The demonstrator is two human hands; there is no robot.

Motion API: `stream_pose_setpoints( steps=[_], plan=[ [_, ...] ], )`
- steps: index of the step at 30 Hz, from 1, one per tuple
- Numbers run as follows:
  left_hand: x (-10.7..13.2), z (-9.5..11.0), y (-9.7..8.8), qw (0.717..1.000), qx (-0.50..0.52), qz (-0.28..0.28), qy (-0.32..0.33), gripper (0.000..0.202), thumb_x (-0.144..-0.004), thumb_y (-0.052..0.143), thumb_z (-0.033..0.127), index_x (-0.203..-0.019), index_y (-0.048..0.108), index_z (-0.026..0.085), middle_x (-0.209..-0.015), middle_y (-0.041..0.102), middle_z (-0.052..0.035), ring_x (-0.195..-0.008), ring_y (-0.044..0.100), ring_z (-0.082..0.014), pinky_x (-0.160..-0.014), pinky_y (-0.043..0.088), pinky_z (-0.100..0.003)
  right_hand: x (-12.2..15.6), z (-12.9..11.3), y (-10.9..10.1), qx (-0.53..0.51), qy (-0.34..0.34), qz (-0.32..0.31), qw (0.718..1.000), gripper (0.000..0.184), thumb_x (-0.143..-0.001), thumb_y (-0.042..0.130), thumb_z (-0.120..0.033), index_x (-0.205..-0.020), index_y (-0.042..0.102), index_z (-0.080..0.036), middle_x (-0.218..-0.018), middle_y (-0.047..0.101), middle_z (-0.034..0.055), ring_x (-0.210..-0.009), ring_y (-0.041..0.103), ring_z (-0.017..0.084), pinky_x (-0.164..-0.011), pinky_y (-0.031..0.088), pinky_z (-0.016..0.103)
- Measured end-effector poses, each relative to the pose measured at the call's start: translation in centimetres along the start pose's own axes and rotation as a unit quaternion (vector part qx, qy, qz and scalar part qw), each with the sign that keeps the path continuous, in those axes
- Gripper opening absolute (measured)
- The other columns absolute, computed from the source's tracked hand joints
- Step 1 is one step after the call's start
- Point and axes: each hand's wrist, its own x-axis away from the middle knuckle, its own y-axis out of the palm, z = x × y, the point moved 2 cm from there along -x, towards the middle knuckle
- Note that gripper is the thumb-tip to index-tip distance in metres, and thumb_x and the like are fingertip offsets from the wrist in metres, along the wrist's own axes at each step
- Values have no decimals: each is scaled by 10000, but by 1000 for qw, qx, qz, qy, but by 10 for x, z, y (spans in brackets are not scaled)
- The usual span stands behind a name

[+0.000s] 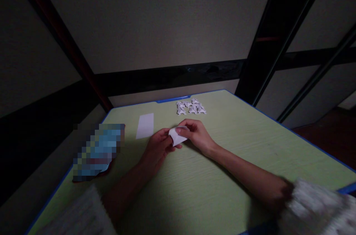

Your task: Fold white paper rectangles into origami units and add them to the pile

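Both of my hands hold one partly folded piece of white paper (179, 138) above the middle of the table. My left hand (158, 146) grips its left end, with fingers around and under the paper. From the right, my right hand (197, 135) pinches the upper edge, the thumb lying on the paper's face. Several small folded paper figures (193, 108) sit in a cluster beyond my hands. Flat on the table, to the left of them, lies a white paper sheet (145, 125).
The pale green table (236, 183) has a blue rim. At its left edge lies a blurred-out bluish item (100, 153) with a dark red border. A panelled wall or cabinet front (167, 16) with dark strips stands right behind the table.
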Motion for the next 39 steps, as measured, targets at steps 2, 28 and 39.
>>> stream_pose_setpoints(
  steps=[2,28,39],
  plan=[
    [-1,-1,-1,1000,1,-5,2,229,-556,597,183,-764,528,117,-568,578,14,-428,519,-47,-353,319,-119,0,0,0,-2,3,-1,1000,243,-541,654,-328,-593,523,-131,-501,473,-34,-450,384,62,-453,262,216],
    [-3,-2,-4,994,-94,-2,54,181,-650,545,270,-692,544,94,-439,492,36,-370,389,-38,-342,256,-149,2,-3,-1,127,-103,2,987,112,-638,571,-143,-749,582,-131,-639,554,10,-538,487,93,-506,380,230],
    [-2,-3,-8,996,-61,7,65,182,-637,516,275,-682,544,102,-427,510,27,-365,406,-52,-350,280,-159,6,-7,-5,281,-288,-46,914,279,-645,486,16,-800,646,-152,-806,587,52,-754,543,126,-673,433,265]
  ],
)
